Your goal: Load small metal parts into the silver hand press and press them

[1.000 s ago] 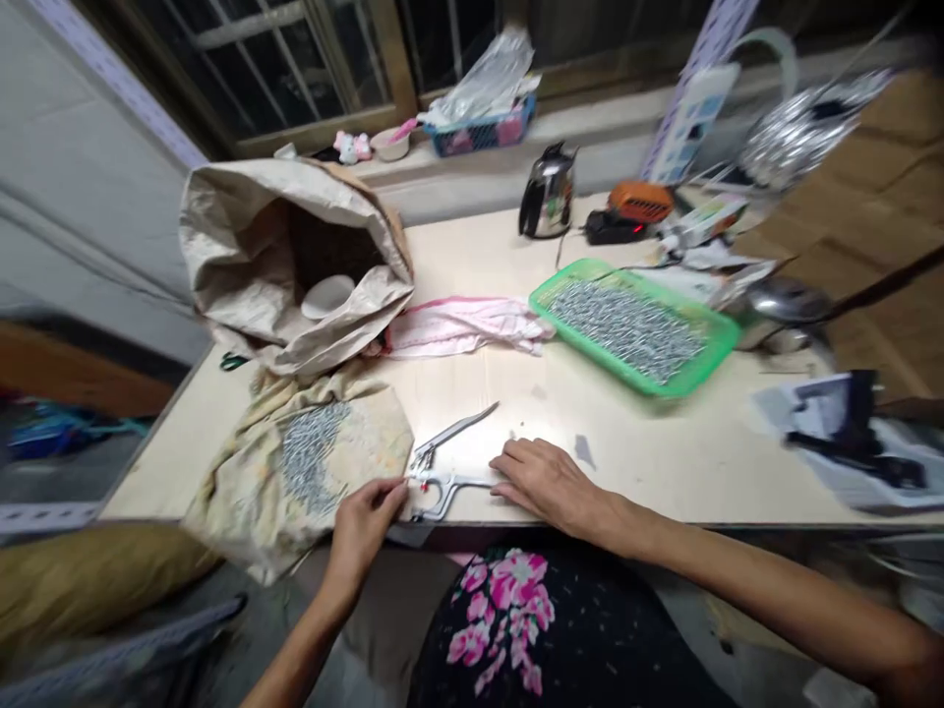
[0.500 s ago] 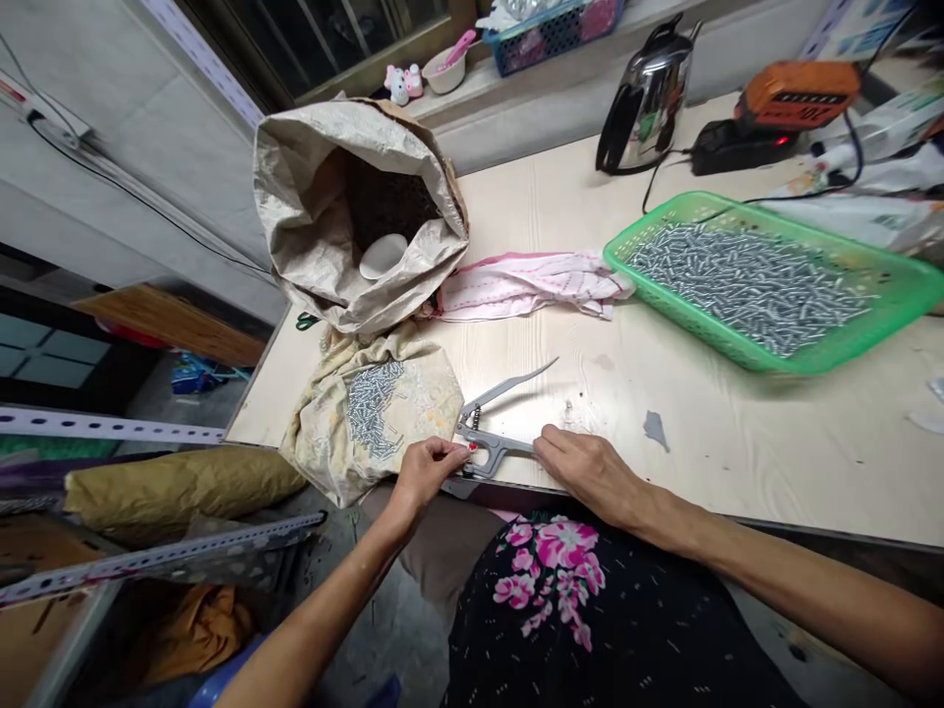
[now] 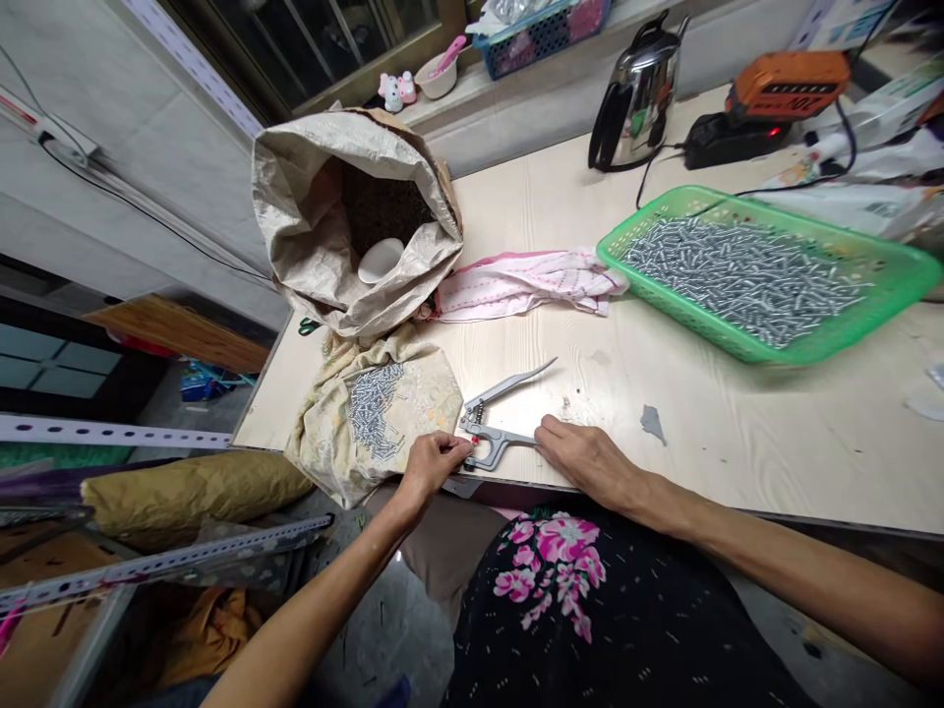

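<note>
A grey metal plier-like hand tool (image 3: pixel 496 413) lies open at the table's near edge, one handle raised toward the far right. My left hand (image 3: pixel 430 464) pinches at the tool's jaw, where a small red part shows; what is between the fingertips is too small to name. My right hand (image 3: pixel 588 459) lies on the lower handle, fingers closed over it, holding it against the table. Just left of the tool, a yellowish cloth (image 3: pixel 413 393) carries a pile of small silver screws (image 3: pixel 371 408).
A green basket (image 3: pixel 885 324) full of silver screws stands at the right. An open paper sack (image 3: pixel 310 246) with a white bowl inside sits behind the cloth, a pink-white cloth (image 3: pixel 523 283) beside it. A kettle (image 3: pixel 634 93), an orange charger (image 3: pixel 789 84) and cables are at the back.
The view swung left and down over the second. My left hand shifted from the cloth's edge to the tool's jaw. My right hand stayed on the lower handle.
</note>
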Demonstrator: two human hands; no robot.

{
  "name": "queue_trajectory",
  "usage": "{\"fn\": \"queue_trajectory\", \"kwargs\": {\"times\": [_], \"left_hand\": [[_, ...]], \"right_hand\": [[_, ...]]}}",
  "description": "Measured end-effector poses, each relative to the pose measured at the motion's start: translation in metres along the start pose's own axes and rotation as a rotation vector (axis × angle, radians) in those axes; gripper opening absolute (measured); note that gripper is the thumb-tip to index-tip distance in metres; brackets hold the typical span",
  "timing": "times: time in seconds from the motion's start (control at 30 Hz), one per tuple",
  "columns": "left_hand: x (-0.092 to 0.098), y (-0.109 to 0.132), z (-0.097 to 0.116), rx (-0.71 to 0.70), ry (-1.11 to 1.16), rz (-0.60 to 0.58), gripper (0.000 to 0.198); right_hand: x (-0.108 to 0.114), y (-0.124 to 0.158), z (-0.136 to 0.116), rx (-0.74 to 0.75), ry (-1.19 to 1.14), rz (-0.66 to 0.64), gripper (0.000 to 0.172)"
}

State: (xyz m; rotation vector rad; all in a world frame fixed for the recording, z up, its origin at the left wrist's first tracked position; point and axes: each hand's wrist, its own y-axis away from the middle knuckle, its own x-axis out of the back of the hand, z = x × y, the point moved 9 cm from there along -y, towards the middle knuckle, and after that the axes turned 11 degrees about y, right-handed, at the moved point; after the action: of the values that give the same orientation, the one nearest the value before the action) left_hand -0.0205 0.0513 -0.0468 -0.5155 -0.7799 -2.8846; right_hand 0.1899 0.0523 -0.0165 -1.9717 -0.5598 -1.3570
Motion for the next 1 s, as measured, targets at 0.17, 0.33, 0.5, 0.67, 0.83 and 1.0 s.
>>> {"fn": "queue_trajectory", "kwargs": {"times": [0.17, 0.33, 0.5, 0.67, 0.83, 1.0], "left_hand": [[-0.006, -0.001, -0.002, 0.076, -0.026, -0.094, 0.041], [-0.008, -0.001, 0.004, 0.083, -0.180, -0.163, 0.039], [-0.006, -0.001, 0.005, 0.044, -0.284, -0.117, 0.036], [-0.004, 0.003, 0.005, 0.010, -0.305, -0.079, 0.035], [-0.005, 0.004, 0.007, -0.012, -0.303, -0.077, 0.036], [-0.004, 0.005, 0.008, -0.001, -0.312, -0.061, 0.035]], "right_hand": [[-0.007, 0.000, 0.003, 0.005, -0.005, -0.028, 0.020], [-0.007, -0.002, 0.003, 0.001, 0.012, -0.081, 0.020], [0.009, -0.009, 0.013, -0.008, 0.029, -0.113, 0.024], [0.017, -0.027, 0.038, 0.017, 0.119, -0.113, 0.103], [0.006, -0.040, 0.045, 0.069, 0.118, -0.192, 0.095], [0.018, -0.041, 0.038, 0.054, 0.114, -0.178, 0.072]]}}
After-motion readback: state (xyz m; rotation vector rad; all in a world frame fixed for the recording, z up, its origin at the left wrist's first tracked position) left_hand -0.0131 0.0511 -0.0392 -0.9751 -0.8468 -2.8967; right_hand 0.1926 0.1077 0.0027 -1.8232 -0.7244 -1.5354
